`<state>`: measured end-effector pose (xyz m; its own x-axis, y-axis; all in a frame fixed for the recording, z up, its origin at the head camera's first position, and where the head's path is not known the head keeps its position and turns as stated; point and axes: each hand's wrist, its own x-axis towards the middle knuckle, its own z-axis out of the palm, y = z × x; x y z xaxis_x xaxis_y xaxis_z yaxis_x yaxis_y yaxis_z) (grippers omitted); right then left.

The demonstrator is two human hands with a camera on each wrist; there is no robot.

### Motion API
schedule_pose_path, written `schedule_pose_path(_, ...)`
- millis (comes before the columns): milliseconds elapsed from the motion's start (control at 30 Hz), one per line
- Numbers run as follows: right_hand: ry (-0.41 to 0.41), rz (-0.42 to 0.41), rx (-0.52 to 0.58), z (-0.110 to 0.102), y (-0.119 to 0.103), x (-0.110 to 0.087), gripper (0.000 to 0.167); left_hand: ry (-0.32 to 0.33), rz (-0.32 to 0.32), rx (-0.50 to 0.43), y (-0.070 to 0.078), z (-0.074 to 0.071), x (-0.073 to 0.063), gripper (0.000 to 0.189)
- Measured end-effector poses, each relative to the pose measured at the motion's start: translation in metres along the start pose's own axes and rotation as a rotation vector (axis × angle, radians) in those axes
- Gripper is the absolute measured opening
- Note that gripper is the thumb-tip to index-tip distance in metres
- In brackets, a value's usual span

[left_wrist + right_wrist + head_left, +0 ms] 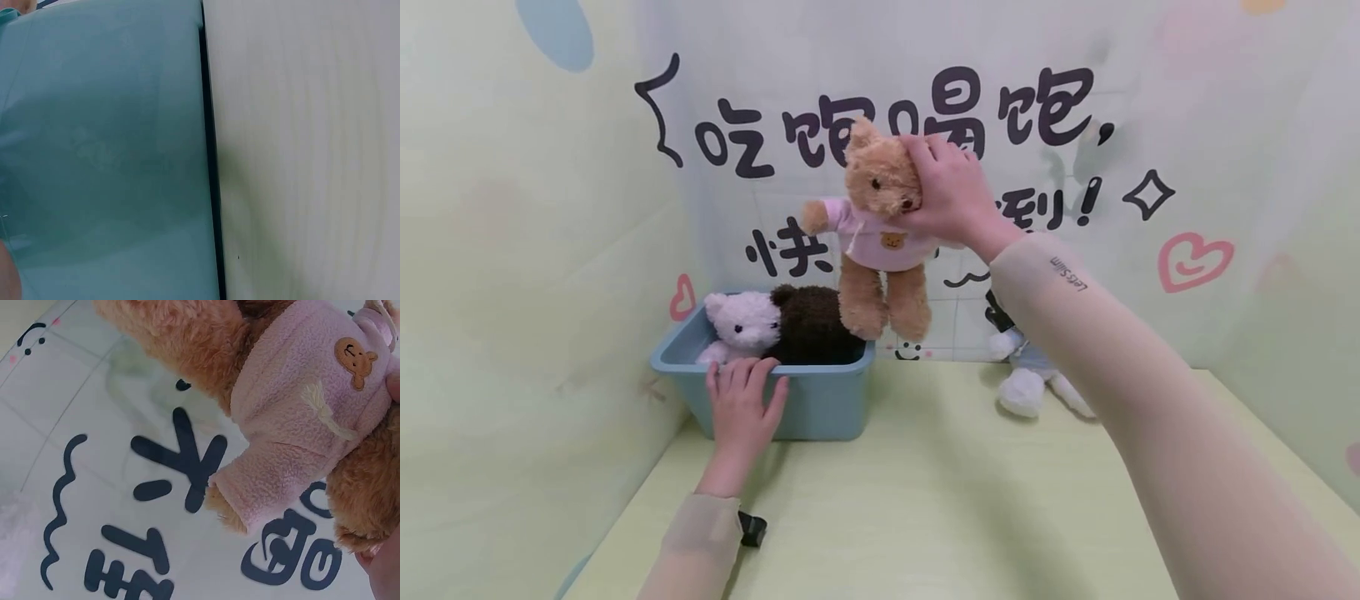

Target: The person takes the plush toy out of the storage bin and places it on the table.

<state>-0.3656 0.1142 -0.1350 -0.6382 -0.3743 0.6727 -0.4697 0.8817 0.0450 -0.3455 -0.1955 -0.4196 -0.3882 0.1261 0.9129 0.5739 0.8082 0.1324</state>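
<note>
Right hand point(951, 192) clamps bear point(874, 250); left hand point(745, 410) touches bin point(823, 406), fingers apart. Two toys point(751, 323) inside; one toy point(1032, 360) remains at worktop's point(887, 500) far edge.

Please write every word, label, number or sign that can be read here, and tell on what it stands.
"吃饱喝饱," – upper line on the back wall; the teddy bear and right hand slightly overlap it.
"快 … 到!" – lower line, same wall; the middle is hidden behind them.
"Let'sSlim" – upside down on the right sleeve; small, spelling uncertain.
Right wrist view: turned wall characters, not surely readable.
No numbers seen.
</note>
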Motion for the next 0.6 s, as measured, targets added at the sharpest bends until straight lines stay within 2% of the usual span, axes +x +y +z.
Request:
schedule_pose_path(200, -0.018, 0.021, -0.014, 0.001, 0.022, -0.013, 0.092, 0.021, 0.017, -0.001, -0.003, 0.002, 0.002, 0.040)
schedule_pose_path(333, -0.019, 0.029, -0.021, 0.005, 0.034, -0.022, 0.091, 0.010, 0.010, 0.001, -0.005, 0.002, 0.004, 0.042)
schedule_pose_path(467, -0.046, 0.030, -0.025, 0.011, 0.042, -0.032, 0.089, -0.012, 0.001, 0.007, -0.003, 0.001, 0.002, 0.044)
schedule_pose_path(600, -0.090, 0.026, -0.041, 0.018, 0.049, -0.043, 0.089, -0.006, 0.005, 0.006, -0.001, 0.002, 0.000, 0.043)
